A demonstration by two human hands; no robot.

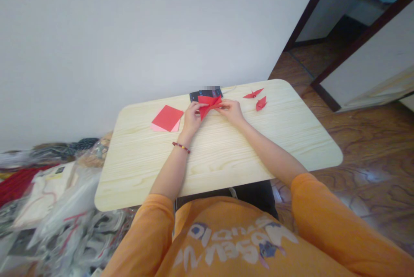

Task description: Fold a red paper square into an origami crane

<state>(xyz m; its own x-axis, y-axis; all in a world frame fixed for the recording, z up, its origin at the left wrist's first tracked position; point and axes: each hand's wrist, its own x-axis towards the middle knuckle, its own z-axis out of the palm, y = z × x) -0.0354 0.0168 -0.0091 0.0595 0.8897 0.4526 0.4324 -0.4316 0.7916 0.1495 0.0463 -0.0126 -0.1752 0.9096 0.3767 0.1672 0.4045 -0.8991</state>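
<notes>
A partly folded sheet of red origami paper (209, 103) is held between my two hands, just above the table near its far edge. My left hand (193, 117) pinches its left side, with a beaded bracelet on the wrist. On the other side, my right hand (232, 111) grips the right corner between thumb and fingers. The paper has creased flaps that stand apart. To the left lies a stack of square paper (167, 118), red on top and pink beneath. Two folded red paper cranes, a spread one (253, 94) and a more compact one (261, 103), rest to the right.
A phone (195, 96) lies behind the paper by the wall, with a cable running right. The pale wooden table (223, 156) has rounded corners. Bagged clothes and plastic packages (61, 208) are heaped on the left. A doorway opens at the right over a wood floor (368, 152).
</notes>
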